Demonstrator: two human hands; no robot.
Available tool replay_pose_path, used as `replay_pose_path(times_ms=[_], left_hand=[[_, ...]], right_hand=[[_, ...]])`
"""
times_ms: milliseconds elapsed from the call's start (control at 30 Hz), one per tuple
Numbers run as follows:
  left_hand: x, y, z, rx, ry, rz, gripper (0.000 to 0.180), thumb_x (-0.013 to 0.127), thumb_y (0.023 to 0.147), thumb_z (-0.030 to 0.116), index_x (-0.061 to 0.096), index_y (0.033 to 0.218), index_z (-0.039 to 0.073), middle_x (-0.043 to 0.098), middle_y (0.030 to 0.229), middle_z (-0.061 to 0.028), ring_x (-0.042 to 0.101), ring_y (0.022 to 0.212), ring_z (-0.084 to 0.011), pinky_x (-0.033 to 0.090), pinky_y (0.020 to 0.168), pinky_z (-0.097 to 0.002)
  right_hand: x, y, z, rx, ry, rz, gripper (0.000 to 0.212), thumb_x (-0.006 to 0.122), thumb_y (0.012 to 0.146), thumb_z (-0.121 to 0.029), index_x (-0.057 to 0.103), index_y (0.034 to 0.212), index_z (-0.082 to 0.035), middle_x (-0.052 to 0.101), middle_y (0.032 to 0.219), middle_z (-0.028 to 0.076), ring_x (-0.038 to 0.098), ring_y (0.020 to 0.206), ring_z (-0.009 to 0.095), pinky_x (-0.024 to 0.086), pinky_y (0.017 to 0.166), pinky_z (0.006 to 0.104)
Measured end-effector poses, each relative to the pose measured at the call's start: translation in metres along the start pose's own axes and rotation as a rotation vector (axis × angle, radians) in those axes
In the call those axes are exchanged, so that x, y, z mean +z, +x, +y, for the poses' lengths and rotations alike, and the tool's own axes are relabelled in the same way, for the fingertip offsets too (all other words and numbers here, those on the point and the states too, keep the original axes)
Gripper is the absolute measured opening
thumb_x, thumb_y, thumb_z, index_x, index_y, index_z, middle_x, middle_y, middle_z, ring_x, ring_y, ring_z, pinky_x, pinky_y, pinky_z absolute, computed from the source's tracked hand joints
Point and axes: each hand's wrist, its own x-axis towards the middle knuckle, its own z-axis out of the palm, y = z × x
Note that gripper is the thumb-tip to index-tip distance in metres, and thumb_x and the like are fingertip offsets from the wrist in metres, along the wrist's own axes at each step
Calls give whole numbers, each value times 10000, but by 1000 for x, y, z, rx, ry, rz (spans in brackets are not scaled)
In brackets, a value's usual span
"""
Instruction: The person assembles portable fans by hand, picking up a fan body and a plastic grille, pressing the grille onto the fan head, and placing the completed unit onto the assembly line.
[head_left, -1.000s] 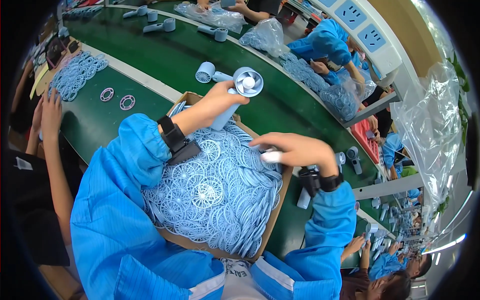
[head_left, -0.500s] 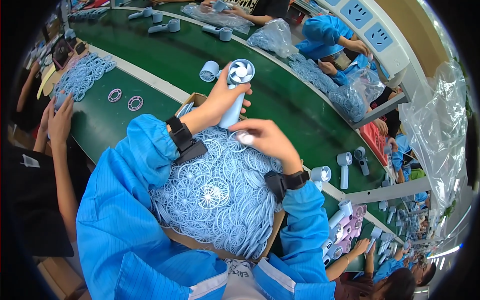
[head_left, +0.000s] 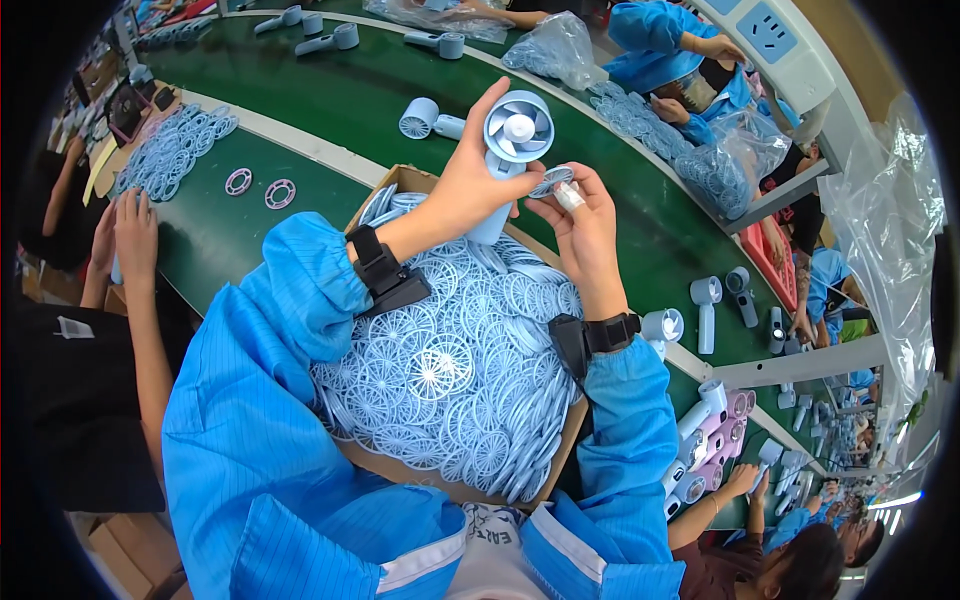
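My left hand point(head_left: 470, 180) is closed round the handle of a light-blue handheld fan point(head_left: 519, 128), whose open head shows the blades and a white hub. Close beside it, my right hand point(head_left: 582, 225) pinches a round light-blue fan grille point(head_left: 551, 181), seen nearly edge-on near the fan head. White wrapping covers one of the right fingertips. Below both hands, a cardboard box point(head_left: 570, 440) is heaped with many such spoked grilles point(head_left: 440, 365).
Another handheld fan point(head_left: 419, 118) lies on the green belt point(head_left: 330, 105) beyond my left hand. Two pink rings point(head_left: 279, 194) and a pile of blue rings point(head_left: 175, 150) lie to the left. Co-workers sit around. More fans point(head_left: 706, 310) stand at right; a socket strip point(head_left: 768, 32) hangs above.
My right hand has risen from the box with a grille and brought it up beside the fan head. My left hand has moved slightly right, and the fan head faces me more.
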Motion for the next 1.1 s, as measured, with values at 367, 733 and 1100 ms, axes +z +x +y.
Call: replay_pose_path(times_ms=[367,733,1100], left_hand=[[2,-4,2,43,13,-10,950,682,772,-17,106,1487,229,576,966,-87,619,797,-151,544,536,-265],[-3,-2,1,-99,-5,116,888,669,790,36,117,1463,211,577,1027,-87,616,804,-150,534,501,-268],[-1,-2,1,-172,-9,159,846,664,816,53,152,1460,248,581,1000,-81,613,770,-154,531,489,-280]], right_hand=[[1,-3,-2,-97,0,-40,235,518,915,-31,507,1148,-3,575,1088,111,613,969,211,550,809,333],[16,-12,-9,-699,-1171,63,410,693,755,-12,569,1145,-46,496,1232,127,573,1046,256,518,795,333],[23,-15,-10,-698,-1315,7,435,724,684,-32,597,1099,-57,532,1172,127,573,1042,297,492,853,373]])
